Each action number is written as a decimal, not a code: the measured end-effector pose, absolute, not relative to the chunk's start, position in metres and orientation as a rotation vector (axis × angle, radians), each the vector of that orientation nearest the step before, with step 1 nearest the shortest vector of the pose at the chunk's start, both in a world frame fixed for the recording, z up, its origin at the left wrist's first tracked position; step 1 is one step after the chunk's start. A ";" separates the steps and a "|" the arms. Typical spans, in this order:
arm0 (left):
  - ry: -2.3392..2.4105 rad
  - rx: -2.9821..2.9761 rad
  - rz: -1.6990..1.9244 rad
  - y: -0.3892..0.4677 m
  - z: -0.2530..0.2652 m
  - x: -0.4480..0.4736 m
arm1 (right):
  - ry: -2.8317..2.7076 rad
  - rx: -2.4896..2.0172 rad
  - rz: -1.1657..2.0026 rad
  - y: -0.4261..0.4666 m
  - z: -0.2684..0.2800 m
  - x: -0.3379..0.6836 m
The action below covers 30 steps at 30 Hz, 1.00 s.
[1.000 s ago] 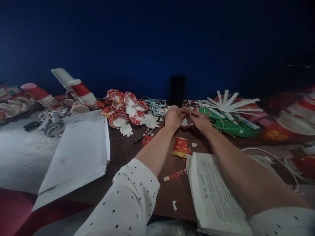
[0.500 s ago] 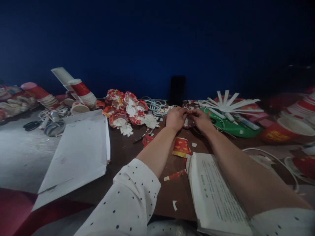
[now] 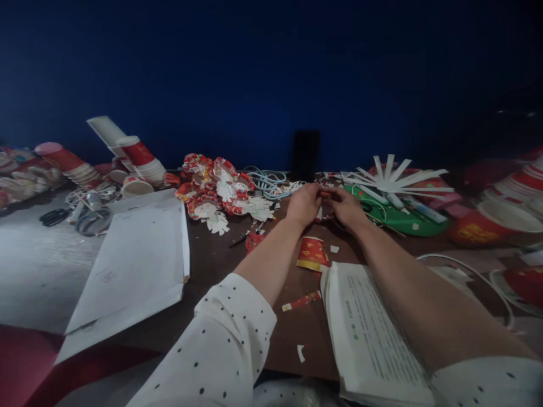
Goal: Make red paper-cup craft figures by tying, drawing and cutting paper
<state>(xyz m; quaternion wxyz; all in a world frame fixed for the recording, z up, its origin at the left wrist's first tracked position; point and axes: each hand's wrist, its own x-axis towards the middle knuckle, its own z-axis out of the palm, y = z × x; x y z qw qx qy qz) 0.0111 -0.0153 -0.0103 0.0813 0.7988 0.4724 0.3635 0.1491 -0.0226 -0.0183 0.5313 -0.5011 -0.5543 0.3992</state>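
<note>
Head view, only one. Both hands were up at frame centre, backs to camera. Left hand and right hand: fingers curled in, nearly closed, tips meeting on a small red piece just right of centre. Couldn't tell which hand bore most of the load.

Handling, my read: thin paper by the look of it, so a light, even pinch suited it, tips opposed, one hand steadying while the other worked. Too much squeeze would likely crease it. Keeping wrists low and off the loose red paper below centre and the pages at lower right made sense. White fan, right of centre, looked easy to bend; right elbow needed to stay clear.

Hidden stuff: thumbs and most fingertips, so exact contact was unclear. Pale-and-red thing under the hands was partly covered; couldn't tell if it joined the red piece. Left forearm cut across a red scrap. Right forearm covered the pages' edge. Cups far right were smeared, right sleeve cropped at the corner.
</note>
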 end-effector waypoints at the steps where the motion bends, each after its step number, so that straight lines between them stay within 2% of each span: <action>1: 1.406 2.389 1.098 -0.015 -0.010 0.011 | -1.331 -1.177 0.957 -0.024 -0.017 0.149; 5: 1.392 2.384 1.130 -0.015 -0.010 0.011 | -1.350 -1.164 0.954 -0.028 -0.012 0.147; 11: 1.320 2.419 1.160 -0.012 -0.015 0.012 | -1.318 -1.378 0.791 -0.029 -0.011 0.146; 18: 1.298 2.410 1.120 -0.013 -0.014 0.011 | -1.228 -1.391 0.861 -0.028 -0.010 0.144; 23: 1.265 2.439 1.163 -0.013 -0.014 0.010 | -1.117 -1.329 1.030 -0.031 -0.007 0.144; 30: 1.202 2.368 1.249 -0.015 -0.015 0.013 | -1.090 -1.302 1.039 -0.029 -0.007 0.147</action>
